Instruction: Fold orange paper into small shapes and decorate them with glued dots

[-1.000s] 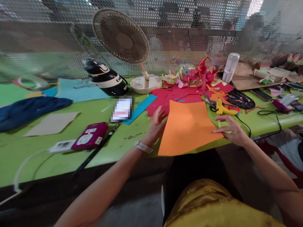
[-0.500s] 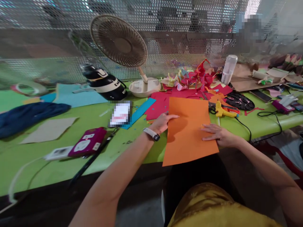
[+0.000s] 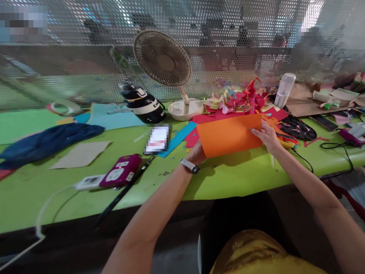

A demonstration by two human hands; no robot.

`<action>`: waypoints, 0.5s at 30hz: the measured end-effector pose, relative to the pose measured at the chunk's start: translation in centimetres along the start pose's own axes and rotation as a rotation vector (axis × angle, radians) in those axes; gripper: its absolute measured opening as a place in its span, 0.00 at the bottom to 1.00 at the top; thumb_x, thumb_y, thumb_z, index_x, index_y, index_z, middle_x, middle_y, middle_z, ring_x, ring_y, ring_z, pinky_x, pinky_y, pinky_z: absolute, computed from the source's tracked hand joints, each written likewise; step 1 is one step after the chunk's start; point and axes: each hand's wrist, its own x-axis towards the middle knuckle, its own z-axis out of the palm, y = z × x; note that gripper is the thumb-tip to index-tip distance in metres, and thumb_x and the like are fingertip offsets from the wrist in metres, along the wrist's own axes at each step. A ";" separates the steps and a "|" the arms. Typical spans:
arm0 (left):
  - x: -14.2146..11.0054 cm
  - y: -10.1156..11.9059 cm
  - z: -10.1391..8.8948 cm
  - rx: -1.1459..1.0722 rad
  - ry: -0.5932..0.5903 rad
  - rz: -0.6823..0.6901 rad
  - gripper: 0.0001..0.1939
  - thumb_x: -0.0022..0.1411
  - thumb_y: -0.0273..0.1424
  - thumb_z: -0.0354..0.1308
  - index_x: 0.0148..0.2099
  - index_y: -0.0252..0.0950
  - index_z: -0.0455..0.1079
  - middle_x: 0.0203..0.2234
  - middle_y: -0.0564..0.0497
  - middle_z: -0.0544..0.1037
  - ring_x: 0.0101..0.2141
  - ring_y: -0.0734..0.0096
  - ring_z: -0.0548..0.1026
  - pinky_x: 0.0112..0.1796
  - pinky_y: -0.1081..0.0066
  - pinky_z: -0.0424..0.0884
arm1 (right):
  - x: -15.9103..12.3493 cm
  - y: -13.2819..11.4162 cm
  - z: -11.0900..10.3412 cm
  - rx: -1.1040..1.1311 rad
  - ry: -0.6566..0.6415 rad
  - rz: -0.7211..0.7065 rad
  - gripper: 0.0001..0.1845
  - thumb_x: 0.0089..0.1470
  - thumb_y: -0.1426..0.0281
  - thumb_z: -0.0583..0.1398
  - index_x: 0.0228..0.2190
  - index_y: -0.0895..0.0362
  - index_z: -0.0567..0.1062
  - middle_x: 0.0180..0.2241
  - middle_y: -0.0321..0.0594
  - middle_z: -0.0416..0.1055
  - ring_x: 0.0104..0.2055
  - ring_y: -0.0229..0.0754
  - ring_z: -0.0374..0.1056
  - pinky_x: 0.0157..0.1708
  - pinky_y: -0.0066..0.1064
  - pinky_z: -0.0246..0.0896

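The right hand [image 3: 267, 136] pinches the right end of the orange sheet [image 3: 228, 135], its thumb on the near face and its other fingers bent close around the edge. The left hand [image 3: 199, 153] is at the sheet's lower left corner, its fingers hidden behind the paper, so how far they are open cannot be told. One watch [image 3: 189, 166] is on the left wrist. The sheet curves between the two hands, its lower edge lifted off the green table [image 3: 234, 182].

Just beside the right hand is one yellow glue gun [image 3: 287, 144], partly covered; one small white stick [image 3: 272, 160] lies below that hand. Behind the orange sheet are red sheets [image 3: 213, 117], overlapping too much to count, and a heap of folded paper pieces [image 3: 228, 101], also uncountable.

To the left lie one blue strip [image 3: 181, 137], one phone [image 3: 156, 139] with a blurred screen and one purple power box [image 3: 121, 170] with one white plug [image 3: 89, 182] at its end. Farther left are one beige sheet [image 3: 81, 155] and one dark blue cloth [image 3: 51, 140].

Along the back stand one fan [image 3: 162, 59], one tilted black bottle [image 3: 145, 108] with white bands and, on the right, one clear bottle [image 3: 285, 90], before a perforated screen [image 3: 85, 82].
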 end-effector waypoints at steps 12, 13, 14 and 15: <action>-1.2 3.0 1.7 -0.648 0.161 -0.088 0.36 0.45 0.58 0.69 0.48 0.36 0.76 0.49 0.41 0.81 0.61 0.43 0.69 0.59 0.52 0.66 | 0.7 1.5 1.6 0.135 0.314 -0.069 0.21 0.45 0.52 0.68 0.24 0.54 0.68 0.24 0.34 0.66 0.27 0.37 0.61 0.26 0.30 0.59; -1.2 3.2 1.8 -0.641 0.147 -0.060 0.38 0.44 0.59 0.70 0.49 0.36 0.76 0.50 0.40 0.80 0.60 0.43 0.70 0.58 0.52 0.67 | 0.7 1.6 1.5 0.137 0.318 -0.078 0.20 0.46 0.53 0.67 0.24 0.54 0.68 0.24 0.34 0.67 0.27 0.37 0.62 0.27 0.30 0.60; -1.3 3.3 1.8 -0.631 0.132 -0.030 0.39 0.43 0.59 0.70 0.50 0.37 0.75 0.50 0.40 0.80 0.59 0.43 0.71 0.57 0.52 0.68 | 0.8 1.6 1.4 0.147 0.320 -0.087 0.19 0.46 0.54 0.67 0.25 0.54 0.68 0.25 0.34 0.67 0.28 0.37 0.62 0.27 0.30 0.61; -1.2 3.5 1.8 -0.615 0.121 -0.004 0.39 0.43 0.58 0.70 0.50 0.37 0.75 0.50 0.40 0.80 0.58 0.44 0.72 0.55 0.53 0.70 | 0.8 1.6 1.4 0.161 0.320 -0.094 0.18 0.47 0.55 0.67 0.25 0.54 0.69 0.26 0.34 0.68 0.28 0.38 0.63 0.28 0.31 0.62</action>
